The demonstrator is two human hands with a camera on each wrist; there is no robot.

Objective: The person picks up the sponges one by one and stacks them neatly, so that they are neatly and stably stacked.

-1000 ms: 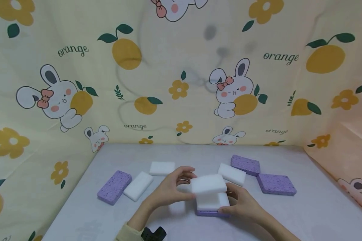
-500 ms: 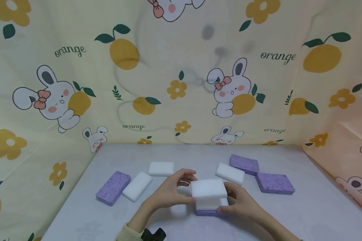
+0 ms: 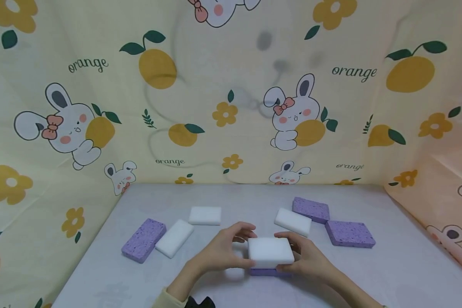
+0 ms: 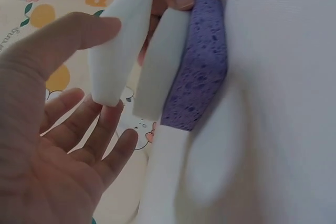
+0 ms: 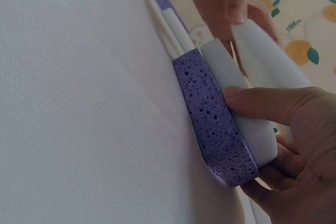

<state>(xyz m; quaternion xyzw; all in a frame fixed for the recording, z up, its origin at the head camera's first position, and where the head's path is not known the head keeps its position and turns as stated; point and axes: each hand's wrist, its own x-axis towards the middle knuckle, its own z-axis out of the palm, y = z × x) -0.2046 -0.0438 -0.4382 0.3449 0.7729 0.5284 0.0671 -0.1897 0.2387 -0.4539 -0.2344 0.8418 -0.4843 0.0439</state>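
In the head view my left hand (image 3: 231, 249) pinches a white sponge (image 3: 270, 251) by its left end. The left wrist view shows the thumb on one face of this upper sponge (image 4: 119, 45) and fingertips at its end. A small gap separates it from a second white sponge (image 4: 161, 66), which lies flat against a purple sponge (image 4: 197, 61). My right hand (image 3: 306, 256) holds the lower white sponge, its thumb on the front edge in the right wrist view, with fingers partly hidden behind. The purple sponge (image 3: 268, 272) forms the bottom of the stack on the table.
To the left lie a purple sponge (image 3: 143, 240) and two white sponges, one angled (image 3: 174, 238) and one farther back (image 3: 205, 215). At right are a white sponge (image 3: 292, 221) and two purple ones (image 3: 311, 209), (image 3: 350, 234). A printed cloth (image 3: 200, 107) stands behind the table.
The upper white sponge has come down with my left hand and now covers the lower white one in the head view. My right hand has stayed nearly in place.
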